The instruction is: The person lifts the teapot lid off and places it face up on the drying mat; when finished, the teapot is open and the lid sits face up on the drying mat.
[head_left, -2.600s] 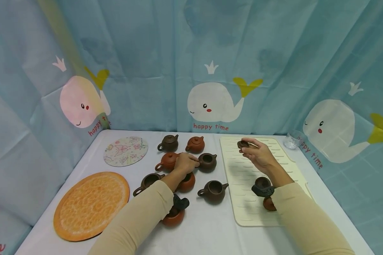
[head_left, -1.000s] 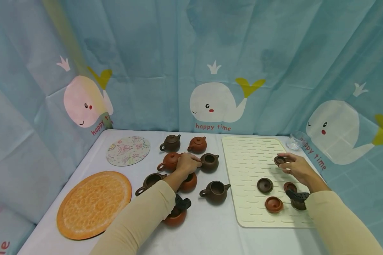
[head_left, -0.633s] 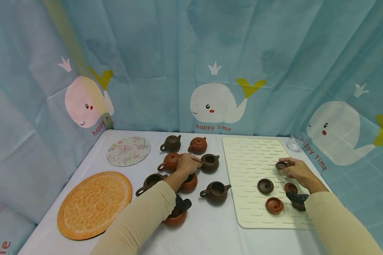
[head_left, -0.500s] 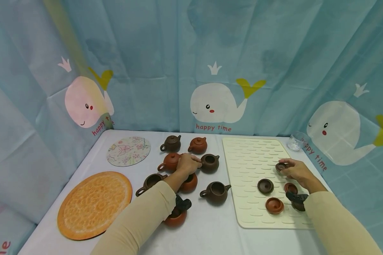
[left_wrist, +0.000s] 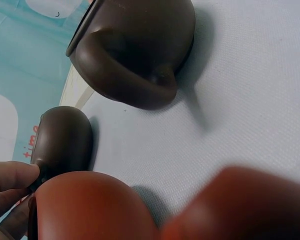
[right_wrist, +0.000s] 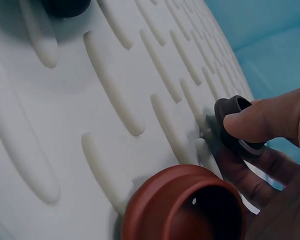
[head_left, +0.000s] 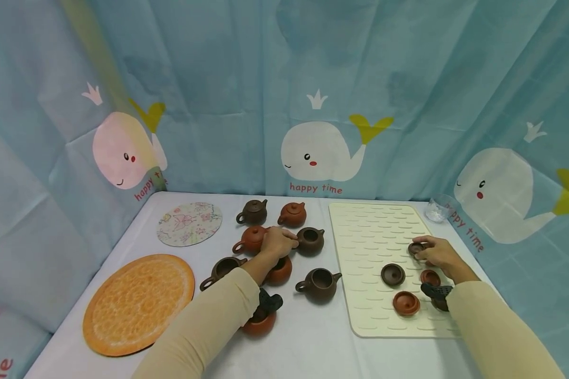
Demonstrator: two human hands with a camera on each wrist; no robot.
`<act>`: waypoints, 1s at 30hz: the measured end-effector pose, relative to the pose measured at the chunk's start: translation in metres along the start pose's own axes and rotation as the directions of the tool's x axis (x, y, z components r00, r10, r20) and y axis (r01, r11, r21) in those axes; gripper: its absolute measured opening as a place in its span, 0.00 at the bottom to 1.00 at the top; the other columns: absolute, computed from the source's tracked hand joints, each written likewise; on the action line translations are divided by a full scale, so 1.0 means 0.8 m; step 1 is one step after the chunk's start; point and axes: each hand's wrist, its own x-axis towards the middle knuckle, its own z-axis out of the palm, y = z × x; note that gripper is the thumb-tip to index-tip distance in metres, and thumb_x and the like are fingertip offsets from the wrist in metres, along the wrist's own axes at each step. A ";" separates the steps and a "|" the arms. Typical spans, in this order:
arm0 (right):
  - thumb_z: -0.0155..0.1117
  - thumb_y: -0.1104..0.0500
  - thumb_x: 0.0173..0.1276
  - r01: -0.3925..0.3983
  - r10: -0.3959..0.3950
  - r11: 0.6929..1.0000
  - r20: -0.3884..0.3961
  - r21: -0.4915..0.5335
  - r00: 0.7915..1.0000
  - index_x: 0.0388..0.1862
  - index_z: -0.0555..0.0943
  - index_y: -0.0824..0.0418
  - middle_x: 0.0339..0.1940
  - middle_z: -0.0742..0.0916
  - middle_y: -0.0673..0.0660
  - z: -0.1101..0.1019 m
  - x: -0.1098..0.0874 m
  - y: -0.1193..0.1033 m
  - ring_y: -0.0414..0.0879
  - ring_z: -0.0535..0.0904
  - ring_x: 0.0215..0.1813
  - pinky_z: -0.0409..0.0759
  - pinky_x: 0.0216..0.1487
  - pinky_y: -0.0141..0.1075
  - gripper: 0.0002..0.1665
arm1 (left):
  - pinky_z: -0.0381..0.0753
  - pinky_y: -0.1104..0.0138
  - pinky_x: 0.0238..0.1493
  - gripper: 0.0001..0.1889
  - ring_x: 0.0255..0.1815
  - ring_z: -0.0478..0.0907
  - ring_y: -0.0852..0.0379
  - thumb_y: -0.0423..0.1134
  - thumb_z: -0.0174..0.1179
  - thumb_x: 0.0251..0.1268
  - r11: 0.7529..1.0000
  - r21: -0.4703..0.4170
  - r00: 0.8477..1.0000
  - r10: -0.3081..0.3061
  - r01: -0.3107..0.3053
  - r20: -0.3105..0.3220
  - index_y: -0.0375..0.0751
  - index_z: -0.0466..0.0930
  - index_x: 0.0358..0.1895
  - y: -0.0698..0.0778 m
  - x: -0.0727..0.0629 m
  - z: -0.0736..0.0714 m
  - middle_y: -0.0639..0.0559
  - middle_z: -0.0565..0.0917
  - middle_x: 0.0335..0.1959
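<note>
In the head view, my left hand (head_left: 278,242) is at a lidless dark brown teapot (head_left: 310,241); its fingers (left_wrist: 15,180) pinch that pot's handle in the left wrist view. My right hand (head_left: 441,256) holds a small dark brown teapot lid (head_left: 415,249), underside up, low over the cream ridged mat (head_left: 360,231). Thumb and fingers pinch the lid (right_wrist: 232,132) at its edge; I cannot tell whether it touches the mat. Near it lie more upturned lids: a dark one (head_left: 392,275), a red one (head_left: 405,303), a smaller red one (head_left: 430,277), and a dark one partly behind the wrist camera.
Left of the mat stand several teapots, lidded ones such as the red teapot (head_left: 292,215) at the back, and an uncovered brown teapot (head_left: 319,284) nearer. A round orange mat (head_left: 139,305), a patterned round mat (head_left: 189,224) and a clear cup (head_left: 438,210) lie further out.
Since the oldest frame, my right hand has carried the lid from the mat's far middle to its right side, nearer to me and lower. My left hand has stayed at the brown teapot.
</note>
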 end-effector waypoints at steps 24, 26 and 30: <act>0.62 0.63 0.65 0.002 -0.005 0.997 -0.038 -0.078 0.999 0.68 0.63 0.73 0.59 0.70 0.79 -0.001 -0.008 -0.001 0.62 0.75 0.48 0.77 0.41 0.46 0.35 | 0.72 0.57 0.53 0.04 0.54 0.75 0.49 0.35 0.70 0.54 0.999 -0.042 1.000 -0.005 0.005 0.006 0.46 0.90 0.34 0.000 -0.001 0.000 0.50 0.83 0.44; 0.61 0.62 0.66 0.002 -0.007 0.996 -0.056 -0.087 0.998 0.68 0.63 0.73 0.58 0.72 0.78 -0.004 -0.009 -0.001 0.61 0.76 0.48 0.77 0.42 0.47 0.35 | 0.72 0.57 0.53 0.06 0.55 0.74 0.48 0.35 0.70 0.55 0.998 -0.062 1.000 -0.007 0.008 0.005 0.44 0.89 0.37 -0.001 -0.002 -0.002 0.50 0.83 0.45; 0.61 0.59 0.68 0.028 -0.033 0.998 -0.081 -0.060 0.996 0.68 0.63 0.73 0.57 0.74 0.77 -0.008 -0.015 -0.005 0.62 0.76 0.49 0.77 0.42 0.48 0.34 | 0.75 0.58 0.48 0.10 0.54 0.73 0.47 0.33 0.68 0.56 0.992 -0.126 1.000 0.005 -0.004 0.004 0.39 0.88 0.43 -0.001 -0.005 -0.008 0.47 0.82 0.47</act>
